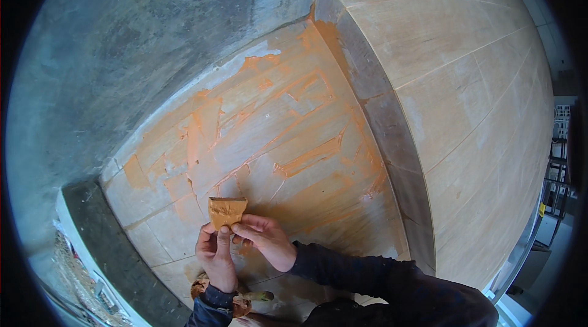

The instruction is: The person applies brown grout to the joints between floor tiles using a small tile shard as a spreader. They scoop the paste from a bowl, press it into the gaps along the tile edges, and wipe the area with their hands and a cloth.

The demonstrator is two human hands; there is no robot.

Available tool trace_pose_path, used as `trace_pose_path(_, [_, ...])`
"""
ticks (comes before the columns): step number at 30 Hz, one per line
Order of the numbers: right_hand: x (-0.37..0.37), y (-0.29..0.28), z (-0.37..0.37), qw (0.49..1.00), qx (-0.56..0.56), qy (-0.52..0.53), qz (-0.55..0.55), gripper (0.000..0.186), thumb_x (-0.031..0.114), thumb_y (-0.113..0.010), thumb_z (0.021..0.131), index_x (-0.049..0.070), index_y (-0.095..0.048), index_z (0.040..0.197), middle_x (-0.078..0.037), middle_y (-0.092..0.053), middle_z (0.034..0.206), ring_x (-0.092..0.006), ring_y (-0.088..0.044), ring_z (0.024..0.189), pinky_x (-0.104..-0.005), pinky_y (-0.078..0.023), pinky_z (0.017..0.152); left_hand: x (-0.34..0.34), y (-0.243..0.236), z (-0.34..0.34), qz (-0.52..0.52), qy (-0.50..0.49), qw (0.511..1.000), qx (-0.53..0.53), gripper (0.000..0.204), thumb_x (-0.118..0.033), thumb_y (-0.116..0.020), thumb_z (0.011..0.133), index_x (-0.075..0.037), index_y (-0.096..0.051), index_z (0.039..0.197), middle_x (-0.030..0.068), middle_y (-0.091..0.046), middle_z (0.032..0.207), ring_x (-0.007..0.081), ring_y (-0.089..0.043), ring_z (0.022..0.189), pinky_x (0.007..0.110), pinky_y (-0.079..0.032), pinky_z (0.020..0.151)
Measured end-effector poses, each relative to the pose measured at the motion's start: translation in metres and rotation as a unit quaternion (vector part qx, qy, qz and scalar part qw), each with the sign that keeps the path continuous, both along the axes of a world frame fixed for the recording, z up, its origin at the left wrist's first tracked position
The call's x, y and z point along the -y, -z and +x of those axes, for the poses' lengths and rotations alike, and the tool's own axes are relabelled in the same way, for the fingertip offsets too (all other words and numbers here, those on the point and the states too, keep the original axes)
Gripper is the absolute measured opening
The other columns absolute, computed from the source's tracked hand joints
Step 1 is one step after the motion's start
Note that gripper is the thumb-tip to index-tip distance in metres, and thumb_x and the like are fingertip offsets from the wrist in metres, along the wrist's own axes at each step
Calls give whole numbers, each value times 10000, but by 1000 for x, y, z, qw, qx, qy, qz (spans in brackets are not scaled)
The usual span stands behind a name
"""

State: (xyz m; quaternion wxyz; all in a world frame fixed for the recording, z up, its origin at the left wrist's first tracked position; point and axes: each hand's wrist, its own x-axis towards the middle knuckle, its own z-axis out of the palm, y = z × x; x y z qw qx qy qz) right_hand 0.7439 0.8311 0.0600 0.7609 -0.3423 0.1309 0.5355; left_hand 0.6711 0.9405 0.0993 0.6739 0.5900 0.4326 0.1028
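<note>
My left hand (215, 259) and my right hand (268, 240) come together at the lower middle, above the tiled floor (269, 125). Between their fingertips is a small flat spreader (226, 212), wider at the far end and coated in orange-brown paste. A dark straight edge runs along its far side. The left thumb presses on its near end from above, and the right fingers pinch its near right corner. Beneath my left forearm, paste-smeared brown lumps (241, 306) show beside a greenish handle (262, 296); the forearm hides most of them.
Orange paste (312, 155) streaks the floor tiles and their joints. A grey wall (141, 39) rises at the far left, with a low dark ledge (122, 247) nearer. On the right, a dark skirting strip (392, 125) borders a large tan tiled surface (471, 112).
</note>
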Motion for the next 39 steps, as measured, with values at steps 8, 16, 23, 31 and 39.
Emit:
trace_pose_path(8, [23, 4, 21, 996, -3, -25, -80, 269, 241, -637, 1067, 79, -698, 1272, 38, -706, 1047, -42, -592, 919, -232, -464, 809, 16, 18, 18, -100, -21, 993, 57, 139, -119, -642, 1056, -10, -602, 1133, 45, -690, 1046, 89, -607, 907, 267, -519, 803])
trace_pose_path(16, [29, -2, 29, 992, 29, -47, -113, 329, 233, -638, 1069, 52, -663, 1343, 47, -694, 1066, -14, -558, 903, -232, -462, 798, 22, 20, 22, -129, -35, 987, 85, 132, -97, -636, 1053, -4, -593, 1136, 63, -680, 1064, 100, -614, 912, 270, -521, 806])
trace_pose_path(23, [28, -6, 26, 991, 11, -57, -121, 354, 203, -653, 1060, 48, -638, 1378, 47, -687, 1080, -16, -559, 926, -218, -466, 814, 20, 16, 18, -149, -49, 984, 81, 131, -100, -635, 1053, -9, -583, 1131, 61, -673, 1062, 98, -609, 921, 270, -518, 811])
trace_pose_path(31, [20, -6, 20, 993, 15, -72, -92, 351, 174, -635, 1069, 25, -613, 1386, 26, -679, 1108, -42, -564, 961, -241, -479, 857, 15, 14, 9, -151, -72, 983, 78, 155, -118, -630, 1058, -19, -556, 1153, 54, -657, 1047, 94, -595, 879, 269, -513, 775])
trace_pose_path(39, [20, -6, 15, 993, 14, -77, -86, 340, 162, -629, 1071, 16, -606, 1377, 17, -676, 1108, -56, -573, 966, -249, -488, 868, 16, 13, 4, -153, -84, 981, 84, 166, -121, -635, 1057, -23, -548, 1159, 56, -661, 1048, 93, -595, 873, 264, -512, 762])
